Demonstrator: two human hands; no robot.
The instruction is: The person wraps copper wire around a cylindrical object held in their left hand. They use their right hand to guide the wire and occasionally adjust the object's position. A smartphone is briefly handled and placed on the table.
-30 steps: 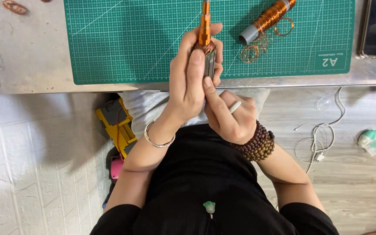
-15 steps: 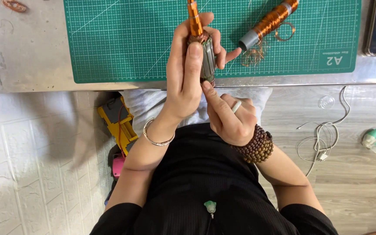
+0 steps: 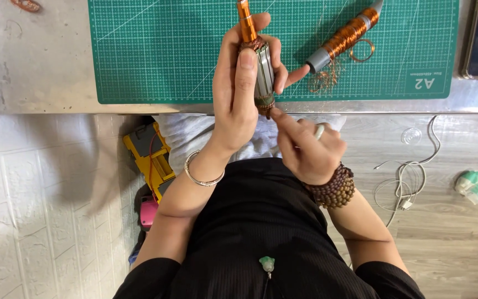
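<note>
Your left hand (image 3: 239, 94) gripped the grey motor armature (image 3: 262, 69) over the green cutting mat's (image 3: 161, 50) near edge; your right hand's (image 3: 305, 147) fingertips pinched its lower copper end.

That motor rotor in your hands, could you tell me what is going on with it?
A person holds a motor armature upright over the edge of the green cutting mat. The left hand wraps around its grey core, with the orange shaft end pointing away. The right hand pinches at the copper winding at its lower end. A second copper-wound spool lies on the mat beside loose copper wire.
</note>
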